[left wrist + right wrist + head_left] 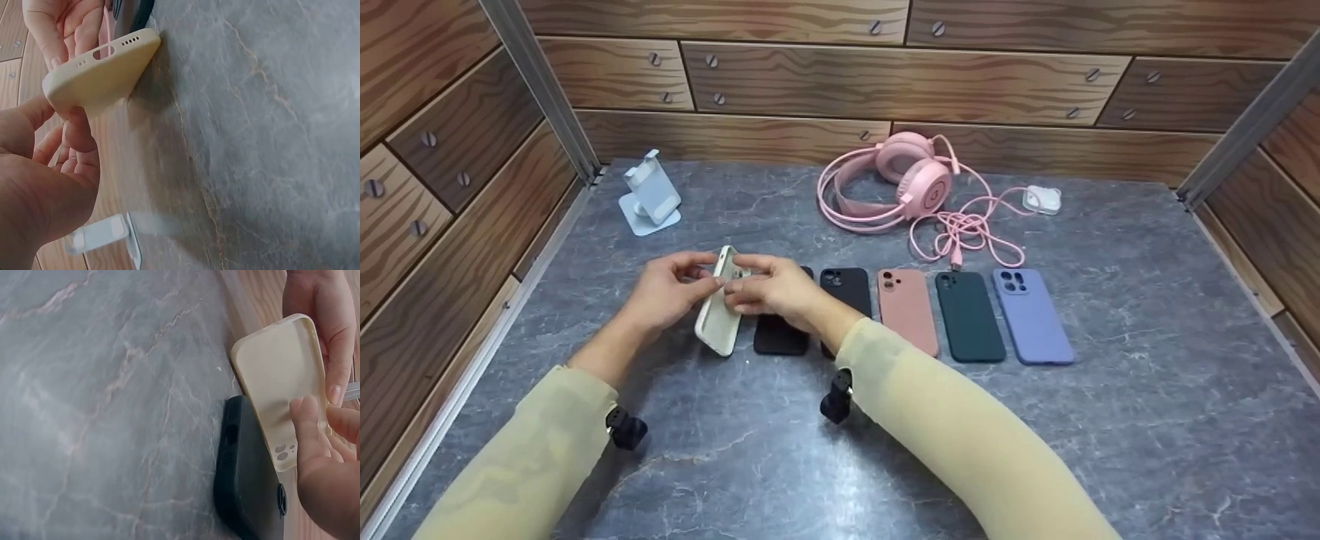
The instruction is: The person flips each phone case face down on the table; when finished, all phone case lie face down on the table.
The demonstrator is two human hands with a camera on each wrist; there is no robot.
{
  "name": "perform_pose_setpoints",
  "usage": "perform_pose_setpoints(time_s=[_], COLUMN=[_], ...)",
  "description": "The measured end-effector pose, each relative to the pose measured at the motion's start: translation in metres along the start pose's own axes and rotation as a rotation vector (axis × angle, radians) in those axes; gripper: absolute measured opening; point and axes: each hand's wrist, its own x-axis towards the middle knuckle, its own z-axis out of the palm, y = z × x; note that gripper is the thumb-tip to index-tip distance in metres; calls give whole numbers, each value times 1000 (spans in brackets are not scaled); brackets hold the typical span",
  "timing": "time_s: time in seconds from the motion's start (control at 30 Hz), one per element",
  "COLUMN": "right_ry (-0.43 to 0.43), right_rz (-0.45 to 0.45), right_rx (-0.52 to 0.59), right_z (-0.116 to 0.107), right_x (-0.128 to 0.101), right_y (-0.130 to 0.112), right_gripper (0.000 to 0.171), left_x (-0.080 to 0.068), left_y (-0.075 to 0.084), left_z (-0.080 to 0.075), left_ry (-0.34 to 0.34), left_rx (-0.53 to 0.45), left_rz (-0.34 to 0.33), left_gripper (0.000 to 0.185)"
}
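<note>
A cream phone case (pixel 721 322) is held tilted up on one edge between both hands, above the left end of a row of cases. My left hand (pixel 664 292) pinches its left side with thumb and fingers. My right hand (pixel 780 292) grips the same side wall; in the right wrist view the right thumb (pixel 305 419) lies over the hollow inner face, near the camera holes. In the left wrist view the case's end (pixel 104 53) shows a port opening and speaker holes. A black phone case (pixel 781 335) lies just right of it, partly hidden by my right hand.
Farther right in the row lie another black case (pixel 847 285), a pink case (pixel 909 319), a dark green case (pixel 971 319) and a purple case (pixel 1039 322). Behind are pink headphones (pixel 926 187) with a coiled cable, a small clear box (pixel 1042 200) and a light-blue phone stand (pixel 652 199).
</note>
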Motion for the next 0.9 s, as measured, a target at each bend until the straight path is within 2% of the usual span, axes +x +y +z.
perform_pose_setpoints(time_s=[0.1,0.23,0.4,0.6,0.9], right_ry=[-16,-23,-28,-26,59], right_rz=[15,29,31,8,2], right_rx=[63,136,157,147,104], right_z=[-3,-6,-8,-8,-5], right_x=[-1,-3,-4,-5,-3], right_y=[0,0,1,4,6], right_gripper=[54,52,52,57,65], left_x=[0,-1,-2,-3,0], left_y=[2,3,5,-1,-12], left_z=[0,1,5,9,11], left_ry=[-29,-96,-159,-147,-92], left_rx=[-3,-60,-129,-93,5], left_rz=[8,0,-43,-47,-41], left_gripper=[42,42,43,43,43])
